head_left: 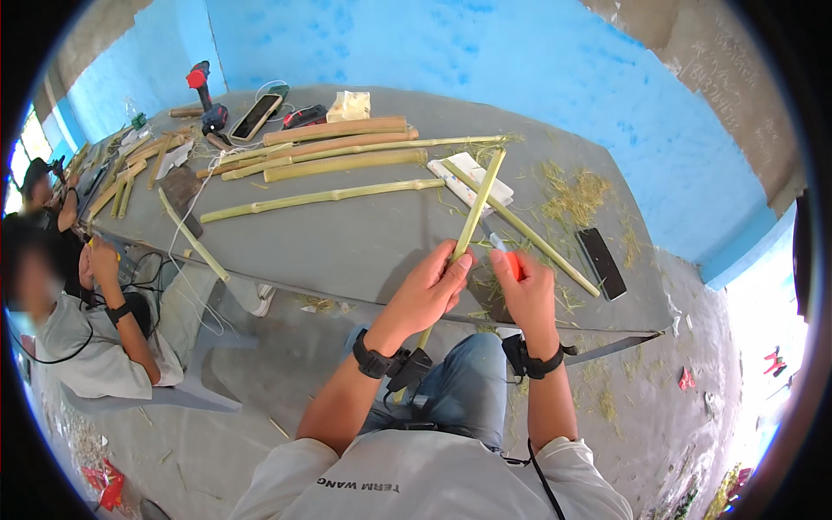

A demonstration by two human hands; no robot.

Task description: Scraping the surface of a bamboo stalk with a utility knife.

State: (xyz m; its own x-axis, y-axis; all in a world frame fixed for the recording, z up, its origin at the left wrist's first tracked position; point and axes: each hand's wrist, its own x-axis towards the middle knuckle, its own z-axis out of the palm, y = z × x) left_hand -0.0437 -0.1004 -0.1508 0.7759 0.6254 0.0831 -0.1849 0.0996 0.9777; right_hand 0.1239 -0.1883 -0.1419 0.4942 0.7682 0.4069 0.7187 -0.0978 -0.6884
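Observation:
My left hand (431,284) is closed round a pale green bamboo strip (485,191), which slants up and away over the table and shows again below the hand. My right hand (530,295) grips a knife (516,265) with an orange handle, and its short grey blade lies close against the strip. Whether the edge touches it, I cannot tell. Behind the blade, another bamboo strip (546,241) rests on the tabletop, crossing under the held one. A folded white printed paper or cloth (498,180) lies beneath both.
On the grey table (347,247) are several bamboo lengths (347,165), a dark phone (601,263) at the right, and a heap of shavings (576,192). Farther back lie a light-screened phone (256,117) and a red-and-black power drill (204,91). Another person (113,338) sits at left.

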